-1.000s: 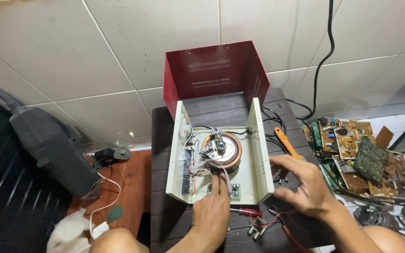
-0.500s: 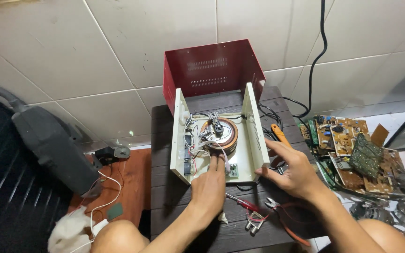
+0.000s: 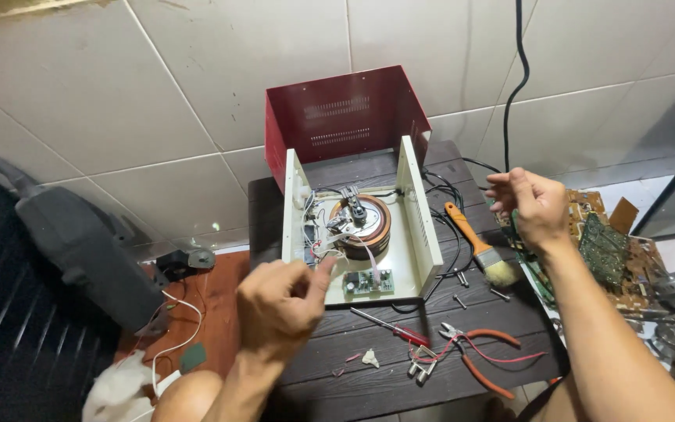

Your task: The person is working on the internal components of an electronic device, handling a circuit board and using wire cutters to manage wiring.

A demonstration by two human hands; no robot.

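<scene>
An open cream metal chassis (image 3: 423,234) lies on a dark slatted table (image 3: 509,312). It holds a copper-wound ring coil (image 3: 361,227), loose wires and a small green circuit board (image 3: 369,282). A red metal cover (image 3: 345,117) stands behind it against the tiled wall. My left hand (image 3: 279,309) hovers just in front of the chassis, fingers curled in and thumb pointing at the board, with nothing visible in it. My right hand (image 3: 531,205) is raised over the table's right edge, fingers bent, beside a hanging black cable (image 3: 514,86). I cannot see whether it grips anything.
On the table lie an orange-handled paintbrush (image 3: 480,250), a red-handled screwdriver (image 3: 397,329), orange-handled pliers (image 3: 482,352) and loose screws (image 3: 461,300). Bare circuit boards (image 3: 605,244) are piled at the right. A black and grey machine (image 3: 80,246) and white cord are on the floor at the left.
My left hand has drawn back out of the chassis toward me. My right hand has lifted from the table near the tools and moved up and to the right.
</scene>
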